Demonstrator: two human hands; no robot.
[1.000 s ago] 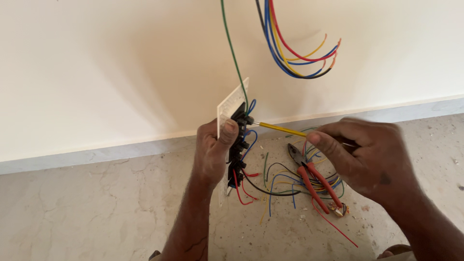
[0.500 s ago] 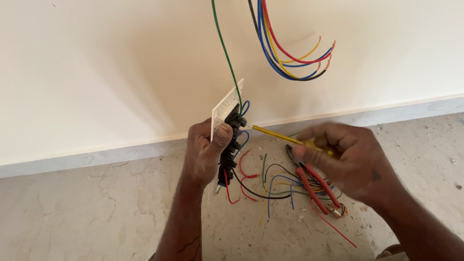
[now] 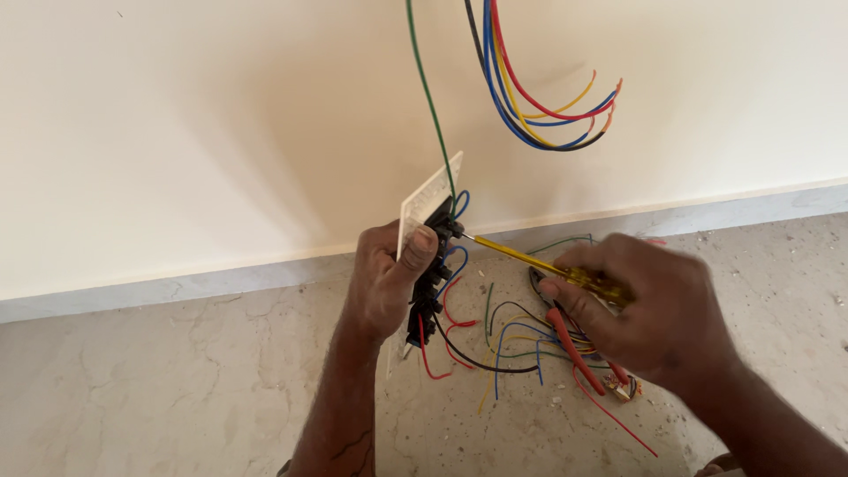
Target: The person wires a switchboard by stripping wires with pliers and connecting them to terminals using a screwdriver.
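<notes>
- Since the earlier frames the yellow screwdriver [image 3: 530, 261] has come in: its tip now meets the black back of the switch plate [image 3: 431, 225], where it had stood clear to the right.
- The left hand [image 3: 384, 283] has its fingers closed round the switch plate, thumb on its edge.
- The right hand [image 3: 649, 309] grips the screwdriver handle, fingers curled tight, right of the plate.
- A green wire [image 3: 430, 106] drops to the plate's top.
- Red-handled pliers [image 3: 574, 344] lie on the floor among loose wires, below the right hand.

Bright even daylight, soft wall shadows — slight motion blur, perhaps
</notes>
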